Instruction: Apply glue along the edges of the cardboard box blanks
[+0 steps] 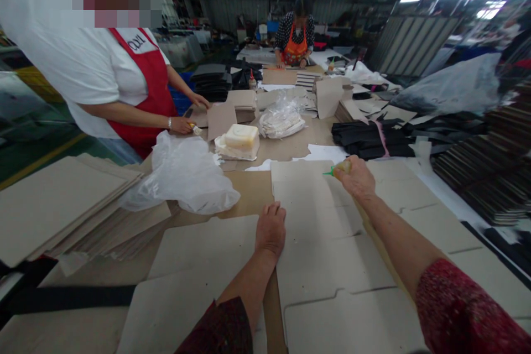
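My right hand (357, 178) is closed round a small yellowish bottle (342, 167) with a green nozzle. The nozzle points left, over the far part of a column of overlapping grey-beige boards (315, 254). My left hand (270, 228) rests palm down at the left edge of that column, its fingers together and pointing away from me; nothing shows in it. More overlapping boards (199, 265) lie left of my left forearm, and another row (415, 199) lies beyond my right forearm.
A board stack (62, 199) and a plastic bag (186, 177) are at left. A white tub (240, 141), wrapped bundle (282, 119) and black strips (365, 138) lie farther back. One person in a red apron (153, 88) holds a brush; another works at the far end.
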`<state>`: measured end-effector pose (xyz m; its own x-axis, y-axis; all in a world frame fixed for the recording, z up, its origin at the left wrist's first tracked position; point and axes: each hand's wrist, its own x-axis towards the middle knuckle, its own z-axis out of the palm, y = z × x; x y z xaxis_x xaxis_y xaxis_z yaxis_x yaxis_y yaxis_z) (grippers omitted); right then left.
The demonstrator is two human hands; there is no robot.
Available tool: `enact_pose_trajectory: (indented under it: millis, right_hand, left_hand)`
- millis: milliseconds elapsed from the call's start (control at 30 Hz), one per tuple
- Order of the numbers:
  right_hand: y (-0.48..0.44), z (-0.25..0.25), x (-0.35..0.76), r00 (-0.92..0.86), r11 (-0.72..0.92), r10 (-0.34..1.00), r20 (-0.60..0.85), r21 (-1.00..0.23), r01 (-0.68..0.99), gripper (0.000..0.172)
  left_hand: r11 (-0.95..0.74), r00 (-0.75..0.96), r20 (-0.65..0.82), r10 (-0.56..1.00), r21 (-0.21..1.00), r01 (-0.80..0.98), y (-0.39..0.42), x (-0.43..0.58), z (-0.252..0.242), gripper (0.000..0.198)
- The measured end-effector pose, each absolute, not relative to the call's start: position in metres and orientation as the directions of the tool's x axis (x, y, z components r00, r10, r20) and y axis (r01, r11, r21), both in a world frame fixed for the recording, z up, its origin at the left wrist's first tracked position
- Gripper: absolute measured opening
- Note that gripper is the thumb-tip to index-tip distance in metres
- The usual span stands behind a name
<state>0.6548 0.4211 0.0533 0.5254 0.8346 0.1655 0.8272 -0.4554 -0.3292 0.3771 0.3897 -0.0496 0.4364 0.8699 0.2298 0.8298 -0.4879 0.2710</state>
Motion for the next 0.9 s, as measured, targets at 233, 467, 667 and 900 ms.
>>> enact_pose_trajectory:
  millis: [233, 467, 667, 900]
  right_hand:
    - [0.433, 0.053, 0.656, 0.48, -0.439, 0.865, 0.15, -0.241, 0.866, 0.036]
    - [0.435, 0.062, 0.658, 0.421, -0.401, 0.897, 0.136, -0.15, 0.904, 0.037]
    - [0.436, 0.068, 0.66, 0.388, -0.371, 0.916, 0.101, -0.154, 0.916, 0.034]
    - [0.436, 0.061, 0.652, 0.446, -0.417, 0.886, 0.128, -0.2, 0.887, 0.037]
  left_hand:
    - [-0.483, 0.434, 0.225, 0.872, 0.254, 0.838, 0.389, 0.377, -0.049, 0.02]
    - [-0.481, 0.432, 0.225, 0.873, 0.255, 0.839, 0.389, 0.377, -0.05, 0.021]
    - [-0.479, 0.427, 0.232, 0.874, 0.265, 0.837, 0.389, 0.377, -0.05, 0.019]
    - [-0.486, 0.434, 0.232, 0.87, 0.258, 0.835, 0.388, 0.377, -0.049, 0.018]
